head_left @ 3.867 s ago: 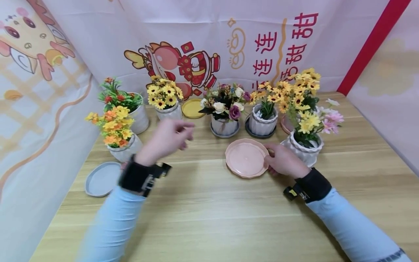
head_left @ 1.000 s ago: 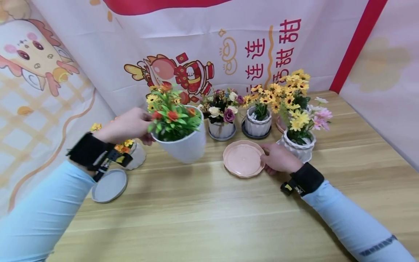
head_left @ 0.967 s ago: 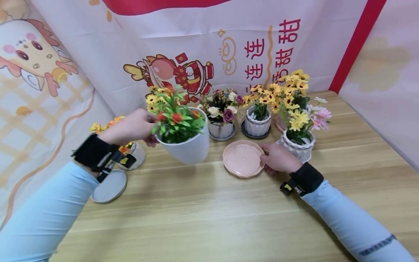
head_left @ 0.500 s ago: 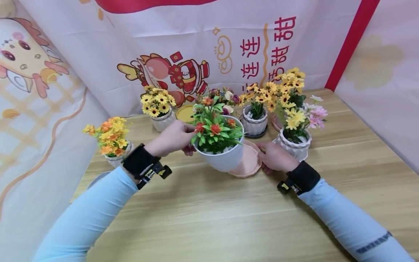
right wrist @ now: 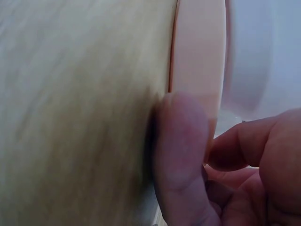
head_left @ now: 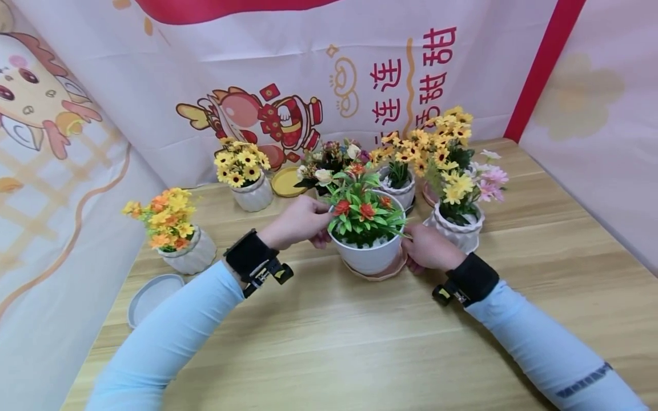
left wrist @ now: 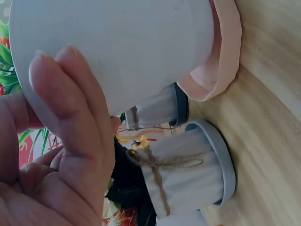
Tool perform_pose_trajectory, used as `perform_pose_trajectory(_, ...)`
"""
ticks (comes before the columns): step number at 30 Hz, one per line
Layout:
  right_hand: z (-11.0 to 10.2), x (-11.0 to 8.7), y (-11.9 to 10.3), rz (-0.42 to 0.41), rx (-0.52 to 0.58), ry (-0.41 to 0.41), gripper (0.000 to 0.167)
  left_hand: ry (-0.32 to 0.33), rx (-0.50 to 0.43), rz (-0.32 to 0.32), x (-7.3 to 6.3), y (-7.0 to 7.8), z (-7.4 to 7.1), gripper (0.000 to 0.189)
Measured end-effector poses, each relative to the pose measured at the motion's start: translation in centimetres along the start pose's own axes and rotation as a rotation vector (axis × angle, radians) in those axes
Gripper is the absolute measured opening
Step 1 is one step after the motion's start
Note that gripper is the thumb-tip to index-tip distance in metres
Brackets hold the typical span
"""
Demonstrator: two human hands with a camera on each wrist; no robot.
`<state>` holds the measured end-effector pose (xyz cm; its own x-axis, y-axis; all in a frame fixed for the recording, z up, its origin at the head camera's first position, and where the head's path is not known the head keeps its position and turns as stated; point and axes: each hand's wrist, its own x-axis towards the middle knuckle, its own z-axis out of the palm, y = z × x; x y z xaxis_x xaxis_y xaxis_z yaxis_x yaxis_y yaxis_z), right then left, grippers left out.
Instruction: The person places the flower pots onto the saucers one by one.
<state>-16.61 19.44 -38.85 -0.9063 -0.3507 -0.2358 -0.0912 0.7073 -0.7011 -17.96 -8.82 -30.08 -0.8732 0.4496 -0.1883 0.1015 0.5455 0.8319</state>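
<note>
A white flowerpot [head_left: 367,257] with green leaves and red flowers stands over the pink saucer [head_left: 397,265], its base within the rim. At the pot's left rim my left hand [head_left: 302,221] grips the wall, thumb at the edge and fingers outside. In the left wrist view those fingers [left wrist: 70,94] lie along the white pot wall. My right hand [head_left: 432,246] pinches the right edge of the saucer. The right wrist view shows a fingertip [right wrist: 181,122] against the pink rim [right wrist: 197,52], with the pot inside it.
Left are an orange-flowered pot [head_left: 191,251], a grey saucer [head_left: 154,297] and a yellow-flowered pot [head_left: 253,194]. A yellow saucer [head_left: 289,181] lies behind. More potted flowers, including one with pink and yellow blooms [head_left: 460,228], stand behind and right, close to my right hand.
My left hand has carried the red-flowered pot from the back left, rightward and down over the pink saucer. My right hand has stayed at the saucer's edge.
</note>
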Motion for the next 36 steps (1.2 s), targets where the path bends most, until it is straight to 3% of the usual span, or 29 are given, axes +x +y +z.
perform_pose_trajectory(8, -0.1, -0.1, 0.1, 0.0, 0.01, 0.007, 0.035, -0.011, -0.056, 0.004, 0.8, -0.3, 0.9, 0.027)
perform_pose_trajectory(15, 0.0, -0.1, -0.1, -0.011, 0.02, 0.013, 0.028, 0.007, -0.079, -0.022, 1.2, -0.6, 1.3, 0.028)
perform_pose_trajectory(26, -0.2, -0.1, -0.3, 0.001, 0.023, 0.004, 0.037, 0.033, -0.065, 0.01, 1.0, -0.8, 1.5, 0.03)
perform_pose_trajectory(36, 0.0, -0.2, -0.2, -0.017, 0.09, 0.009, 0.029, 0.007, -0.069, 0.022, 0.6, -1.2, 1.4, 0.033)
